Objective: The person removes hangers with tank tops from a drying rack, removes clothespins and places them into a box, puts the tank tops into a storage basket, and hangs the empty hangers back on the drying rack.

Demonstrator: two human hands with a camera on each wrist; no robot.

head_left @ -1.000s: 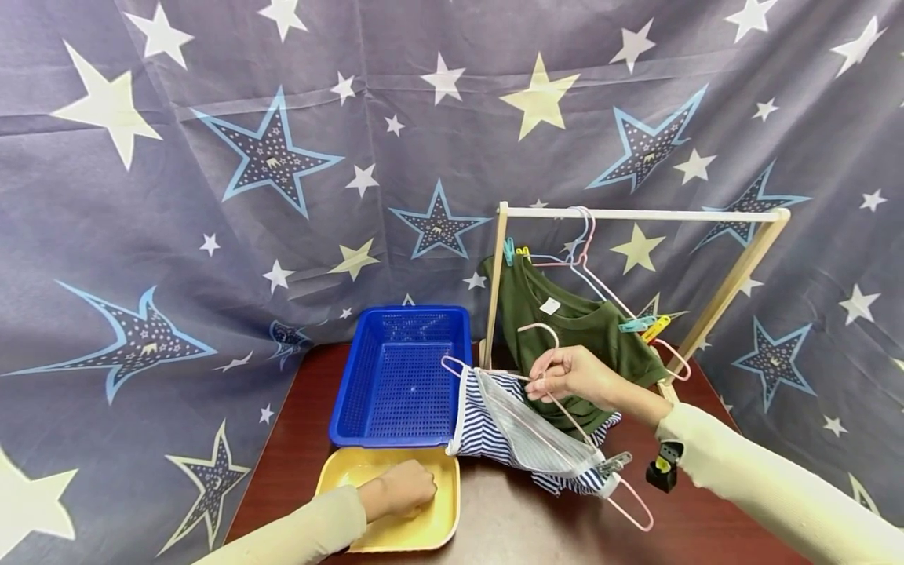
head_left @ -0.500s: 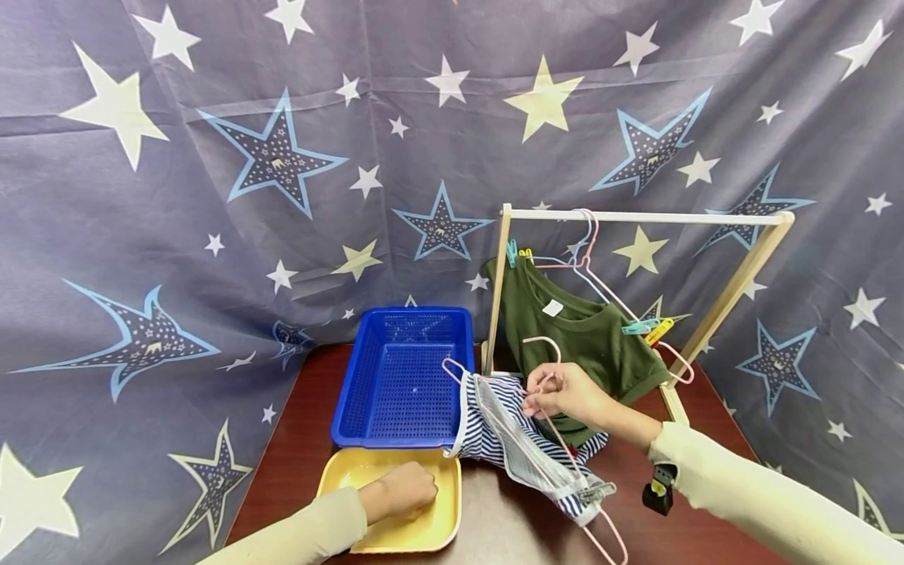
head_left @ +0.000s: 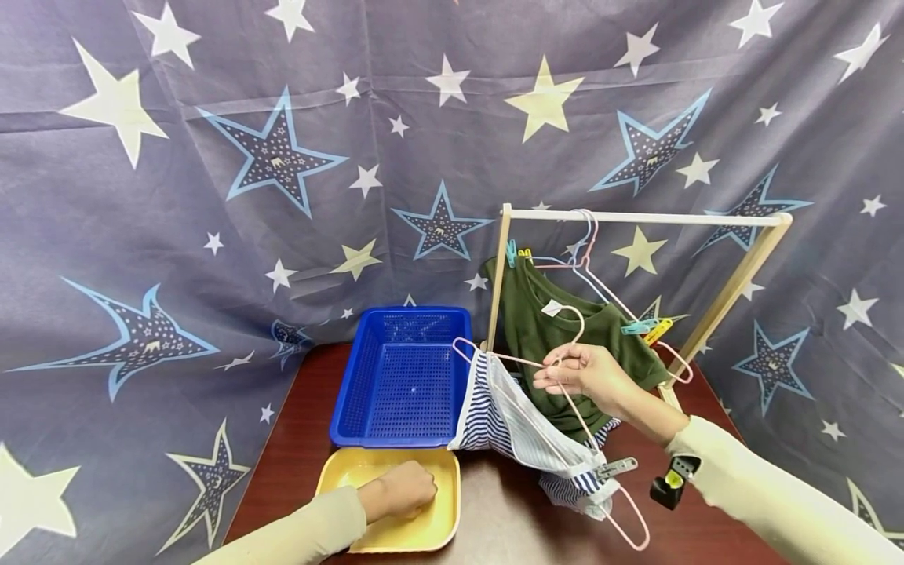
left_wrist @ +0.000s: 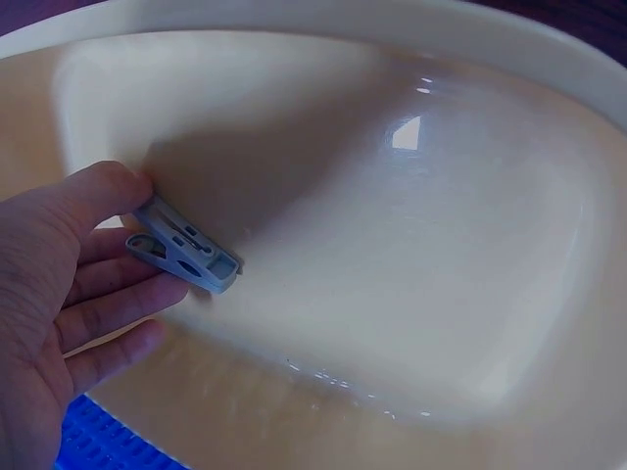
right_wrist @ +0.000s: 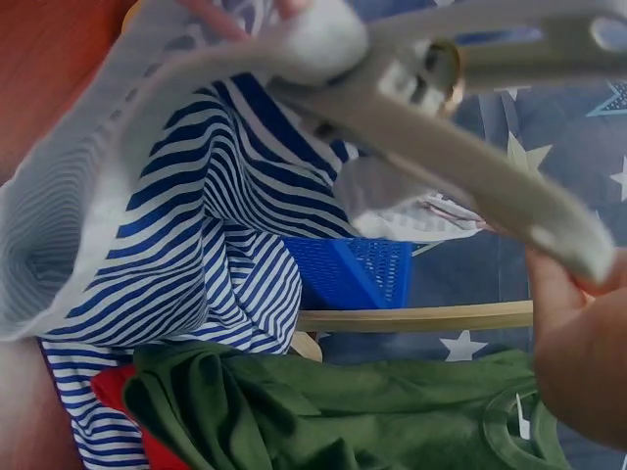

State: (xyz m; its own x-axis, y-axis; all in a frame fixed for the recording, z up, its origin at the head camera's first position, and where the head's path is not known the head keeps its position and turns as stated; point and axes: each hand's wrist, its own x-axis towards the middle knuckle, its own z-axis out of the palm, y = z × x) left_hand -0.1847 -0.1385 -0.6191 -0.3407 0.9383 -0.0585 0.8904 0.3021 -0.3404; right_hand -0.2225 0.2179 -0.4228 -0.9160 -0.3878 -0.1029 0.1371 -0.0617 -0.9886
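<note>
Over the yellow basin (head_left: 452,518) at the front, my left hand (head_left: 404,488) pinches a grey-blue clothespin (left_wrist: 186,253), which shows in the left wrist view. My right hand (head_left: 589,378) grips a pink hanger (head_left: 581,322) just below its hook. From that hanger hangs a blue-and-white striped garment (head_left: 487,420) with a white band. A grey clothespin (head_left: 616,468) clips the band near the hanger's right end; it looms large and blurred in the right wrist view. The hanger's left end is bare and near the blue basket.
A blue perforated basket (head_left: 462,326) stands behind the basin. At the right is a wooden rack (head_left: 650,217), where a green T-shirt (head_left: 523,302) hangs with teal and yellow clothespins. Another striped garment and something red (right_wrist: 162,446) show beside the shirt. A star-patterned curtain (head_left: 395,71) closes the back.
My right hand first lowers the pink hanger with the striped garment a little, then raises it again, slightly to the right. The left hand stays in the basin.
</note>
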